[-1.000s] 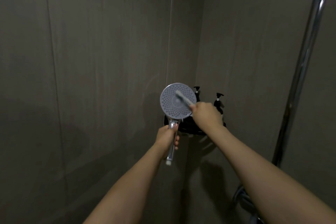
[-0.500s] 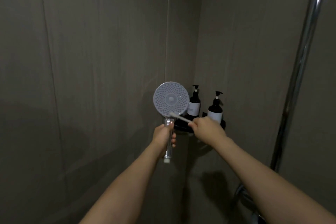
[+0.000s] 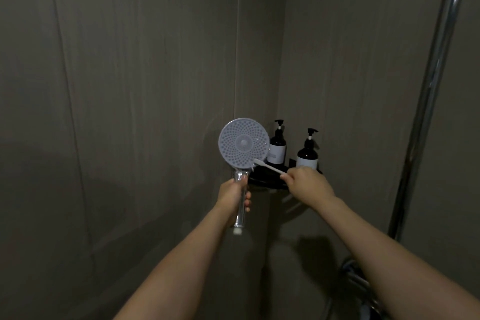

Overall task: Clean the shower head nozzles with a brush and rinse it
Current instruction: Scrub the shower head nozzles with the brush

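Note:
A round white shower head (image 3: 242, 143) with many small nozzles faces me, held upright in the corner of the shower. My left hand (image 3: 232, 196) grips its clear chrome handle just below the disc. A thin white brush (image 3: 267, 167) lies with its bristle end against the lower right rim of the disc. My right hand (image 3: 307, 180) holds the brush's other end, to the right of the shower head.
A black corner shelf (image 3: 267, 181) behind my hands carries two dark pump bottles (image 3: 277, 147) (image 3: 307, 154) with white labels. A chrome shower rail (image 3: 426, 96) runs up the right wall, with tap fittings (image 3: 359, 279) at the bottom right. Grey tiled walls surround the corner.
The brush has gone from the upper right of the nozzle face down to its lower right rim. My right hand dropped lower, uncovering both pump bottles. The shower head shifted slightly left.

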The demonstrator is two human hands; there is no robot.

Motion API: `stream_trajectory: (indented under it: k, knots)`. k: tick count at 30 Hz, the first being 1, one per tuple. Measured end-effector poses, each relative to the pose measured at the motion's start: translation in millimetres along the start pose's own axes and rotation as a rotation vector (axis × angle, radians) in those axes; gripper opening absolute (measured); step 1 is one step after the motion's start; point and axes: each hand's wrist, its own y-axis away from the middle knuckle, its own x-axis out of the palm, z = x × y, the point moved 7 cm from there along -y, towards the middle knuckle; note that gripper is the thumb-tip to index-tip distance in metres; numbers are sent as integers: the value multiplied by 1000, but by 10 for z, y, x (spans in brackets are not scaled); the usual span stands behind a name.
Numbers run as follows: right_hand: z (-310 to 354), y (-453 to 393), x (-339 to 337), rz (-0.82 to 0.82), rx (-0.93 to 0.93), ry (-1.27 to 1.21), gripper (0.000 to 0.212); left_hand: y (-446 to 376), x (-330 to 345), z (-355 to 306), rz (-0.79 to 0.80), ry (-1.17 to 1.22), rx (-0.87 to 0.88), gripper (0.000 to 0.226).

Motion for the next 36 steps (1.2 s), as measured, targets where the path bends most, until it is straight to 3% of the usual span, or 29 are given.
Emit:
stream_trajectory:
  k: [5, 9, 13, 17, 21, 25, 29, 36]
  knots:
    - [27, -97, -215, -174, 63, -88, 38, 8, 14, 29, 31, -48, -6, 22]
    - [264, -126, -57, -45, -18, -59, 38, 9, 122, 26, 61, -52, 2, 23]
    - [173, -144, -159, -134, 92, -147, 40, -19, 117, 0, 61, -64, 8, 25]
    - [239, -104, -36, -47, 53, -181, 38, -29, 73, 5, 48, -58, 16, 25]
    - [213, -132, -63, -78, 109, -198, 40, -25, 36, 7, 41, -78, 12, 25]
    - [331, -162, -101, -91, 92, -213, 40, -33, 34, 37, 42, -111, 16, 26]
    - [473, -215, -46, 10, 54, -241, 39, -40, 58, 12, 34, -127, 42, 26]
    - [540, -212, -115, -34, 28, -192, 41, -32, 73, -26, 32, -140, 60, 27]
